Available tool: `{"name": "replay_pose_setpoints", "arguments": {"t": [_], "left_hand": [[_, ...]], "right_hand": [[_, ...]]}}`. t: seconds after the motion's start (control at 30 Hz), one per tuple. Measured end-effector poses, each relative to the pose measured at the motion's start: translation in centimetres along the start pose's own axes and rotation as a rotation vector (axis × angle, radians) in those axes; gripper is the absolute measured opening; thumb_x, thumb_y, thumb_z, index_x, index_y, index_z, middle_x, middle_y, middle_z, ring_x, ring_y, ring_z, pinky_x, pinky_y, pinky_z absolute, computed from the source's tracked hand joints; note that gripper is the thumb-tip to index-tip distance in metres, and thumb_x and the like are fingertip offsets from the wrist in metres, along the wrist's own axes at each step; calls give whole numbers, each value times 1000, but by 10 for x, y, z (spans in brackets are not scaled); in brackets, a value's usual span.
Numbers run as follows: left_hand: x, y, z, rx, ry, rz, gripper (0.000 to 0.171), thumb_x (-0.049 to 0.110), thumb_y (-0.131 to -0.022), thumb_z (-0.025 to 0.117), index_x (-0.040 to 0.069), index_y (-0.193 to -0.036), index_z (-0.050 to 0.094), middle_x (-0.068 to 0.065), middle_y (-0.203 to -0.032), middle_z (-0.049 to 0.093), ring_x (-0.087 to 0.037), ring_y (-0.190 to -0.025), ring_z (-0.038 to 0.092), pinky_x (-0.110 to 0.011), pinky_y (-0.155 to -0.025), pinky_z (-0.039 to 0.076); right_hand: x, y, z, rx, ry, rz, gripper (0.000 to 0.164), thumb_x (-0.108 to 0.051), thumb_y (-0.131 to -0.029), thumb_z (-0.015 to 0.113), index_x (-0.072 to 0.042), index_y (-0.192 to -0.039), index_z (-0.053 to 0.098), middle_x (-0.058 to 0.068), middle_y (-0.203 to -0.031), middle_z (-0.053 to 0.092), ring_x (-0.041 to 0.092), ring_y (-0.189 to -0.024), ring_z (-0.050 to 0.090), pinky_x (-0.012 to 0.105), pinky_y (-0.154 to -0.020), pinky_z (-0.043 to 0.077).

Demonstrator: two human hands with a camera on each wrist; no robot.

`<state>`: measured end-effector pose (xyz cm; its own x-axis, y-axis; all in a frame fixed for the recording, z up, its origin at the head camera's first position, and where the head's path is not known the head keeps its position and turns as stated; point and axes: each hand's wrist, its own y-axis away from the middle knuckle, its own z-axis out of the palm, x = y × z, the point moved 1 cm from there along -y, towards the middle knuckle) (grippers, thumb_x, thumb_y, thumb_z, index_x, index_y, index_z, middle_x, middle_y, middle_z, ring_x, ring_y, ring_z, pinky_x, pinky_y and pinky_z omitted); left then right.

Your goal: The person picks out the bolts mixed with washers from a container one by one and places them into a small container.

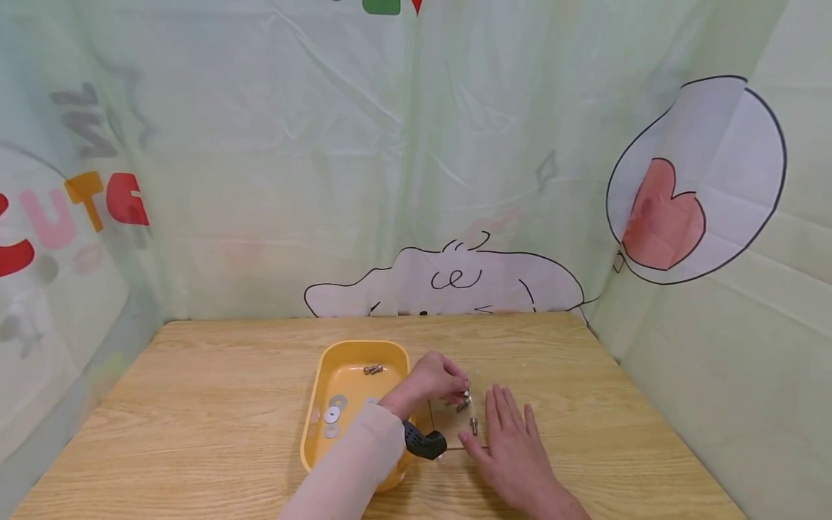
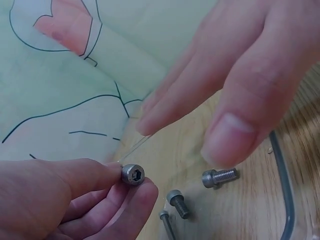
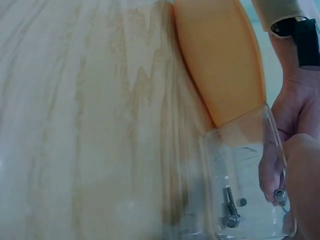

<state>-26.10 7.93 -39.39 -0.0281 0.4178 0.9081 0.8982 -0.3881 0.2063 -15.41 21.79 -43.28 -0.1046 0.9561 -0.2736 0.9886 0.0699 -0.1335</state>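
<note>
- The held bolt [image 2: 133,174] sits left of centre in the left wrist view, its hex socket facing the camera; in the head view it is near the centre, right of the yellow tray [image 1: 310,415].
- The left hand [image 1: 442,377] is nearly closed, pinching this bolt between thumb and fingers.
- The right hand [image 1: 516,448], lower right of the head view, is flat and nearly straight-fingered, with nothing in its grasp; whether it touches the clear box [image 3: 240,175] I cannot tell.
- As metal, the bolt should be stiff, hard to damage and a little heavy for its size; its smooth head could slip or roll, so a pinch round the head's sides seems best.
- The box looks like light, rigid plastic, likely to slide if nudged; steady it by a wall.
- Only the head view shows the washers [image 1: 332,414] at the tray's left.
- Only the left wrist view makes the socket plain.
- The right wrist view, lower right, best shows the box's clear walls around a loose bolt [image 3: 231,210].
</note>
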Motion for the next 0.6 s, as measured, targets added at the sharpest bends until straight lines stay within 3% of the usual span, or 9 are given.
{"name": "replay_pose_setpoints", "arguments": {"t": [0.27, 0.6], "left_hand": [[3, 1, 3, 31, -79, 20, 6, 10, -89, 72, 4, -89, 74, -4, -77, 71, -19, -71, 72, -29, -70, 60], [6, 4, 7, 23, -205, 5, 8, 6, -89, 71, 2, -85, 76, -7, -72, 68, -16, -65, 58, -22, -59, 46]], "right_hand": [[1, -1, 4, 19, -25, -7, 84, -56, -100, 45, 8, -151, 27, 26, -161, 21, 42, -152, 15, 70, -118, 11], [2, 0, 5, -11, -43, 8, 86, -57, -100, 43, 8, -153, 22, 26, -162, 17, 42, -152, 11, 69, -119, 8]]}}
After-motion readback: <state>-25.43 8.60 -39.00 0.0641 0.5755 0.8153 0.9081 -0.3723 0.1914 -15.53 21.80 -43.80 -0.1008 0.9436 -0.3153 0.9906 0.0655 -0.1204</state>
